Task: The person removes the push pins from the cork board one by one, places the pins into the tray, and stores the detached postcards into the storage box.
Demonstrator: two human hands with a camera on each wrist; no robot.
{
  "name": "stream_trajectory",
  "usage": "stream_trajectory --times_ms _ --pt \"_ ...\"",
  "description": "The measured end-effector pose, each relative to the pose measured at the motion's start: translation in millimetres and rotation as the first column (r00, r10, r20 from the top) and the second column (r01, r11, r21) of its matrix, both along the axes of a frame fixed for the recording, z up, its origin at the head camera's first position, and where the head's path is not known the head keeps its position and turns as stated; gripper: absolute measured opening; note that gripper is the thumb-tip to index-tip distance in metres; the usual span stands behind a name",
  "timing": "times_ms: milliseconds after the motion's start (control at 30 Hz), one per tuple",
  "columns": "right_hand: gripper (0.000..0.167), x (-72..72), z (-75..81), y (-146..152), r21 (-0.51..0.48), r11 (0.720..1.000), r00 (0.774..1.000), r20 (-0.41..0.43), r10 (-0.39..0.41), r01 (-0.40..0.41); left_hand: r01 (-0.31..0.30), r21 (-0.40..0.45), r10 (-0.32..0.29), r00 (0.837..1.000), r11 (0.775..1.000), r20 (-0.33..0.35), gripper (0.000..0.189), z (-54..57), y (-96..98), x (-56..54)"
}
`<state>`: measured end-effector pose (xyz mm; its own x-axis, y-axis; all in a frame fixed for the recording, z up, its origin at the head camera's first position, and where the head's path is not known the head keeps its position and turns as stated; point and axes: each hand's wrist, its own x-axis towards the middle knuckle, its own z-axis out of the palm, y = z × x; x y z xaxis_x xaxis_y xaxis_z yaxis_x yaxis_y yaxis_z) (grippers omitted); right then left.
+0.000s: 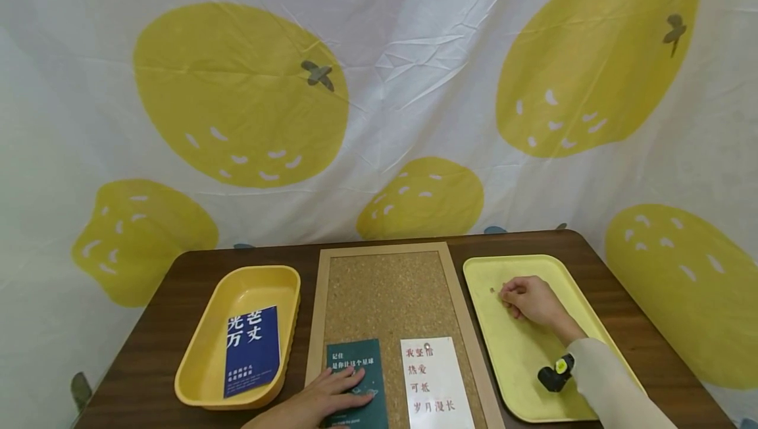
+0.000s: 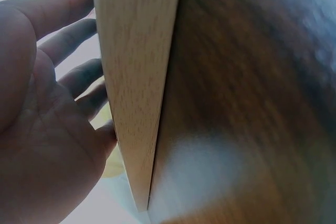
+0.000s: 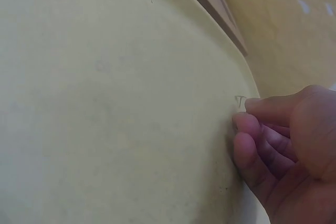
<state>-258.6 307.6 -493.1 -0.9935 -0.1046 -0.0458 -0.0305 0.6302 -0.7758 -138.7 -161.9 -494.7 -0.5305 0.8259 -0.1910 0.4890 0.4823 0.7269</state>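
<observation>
My left hand (image 1: pixel 328 397) rests with spread fingers on a dark green card (image 1: pixel 355 350) on the cork board (image 1: pixel 391 291). In the left wrist view that hand (image 2: pixel 58 98) reaches over the board's wooden frame (image 2: pixel 136 77). A white card (image 1: pixel 435 383) with red writing lies beside the green one, a small pushpin (image 1: pixel 427 347) at its top. Over the pale yellow tray (image 1: pixel 485 337), my right hand (image 1: pixel 533 301) pinches a tiny clear pushpin (image 3: pixel 241 109) between thumb and forefinger, largely hidden by the fingertips. Another small pin (image 1: pixel 492 290) lies just left of those fingertips.
A deep yellow bin (image 1: pixel 195 376) left of the board holds a blue card (image 1: pixel 251 353) with white writing. The dark wooden table (image 1: pixel 154 330) ends at a lemon-patterned curtain (image 1: pixel 414 87). A black strap mount (image 1: pixel 553 376) sits at my right wrist.
</observation>
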Motion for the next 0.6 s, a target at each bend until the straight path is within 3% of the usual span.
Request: stream_trajectory --times_ms 233,600 --pt "0.013 -0.9 -2.5 0.8 -0.001 1.000 1.000 -0.007 0.006 -0.006 -0.020 -0.016 0.020 1.000 1.000 0.010 0.058 7.6 1.7 3.1" --pt "0.014 -1.7 -5.2 1.0 0.003 1.000 1.000 0.001 -0.012 0.012 -0.021 0.003 0.021 1.000 1.000 -0.024 0.051 9.0 2.4 5.6"
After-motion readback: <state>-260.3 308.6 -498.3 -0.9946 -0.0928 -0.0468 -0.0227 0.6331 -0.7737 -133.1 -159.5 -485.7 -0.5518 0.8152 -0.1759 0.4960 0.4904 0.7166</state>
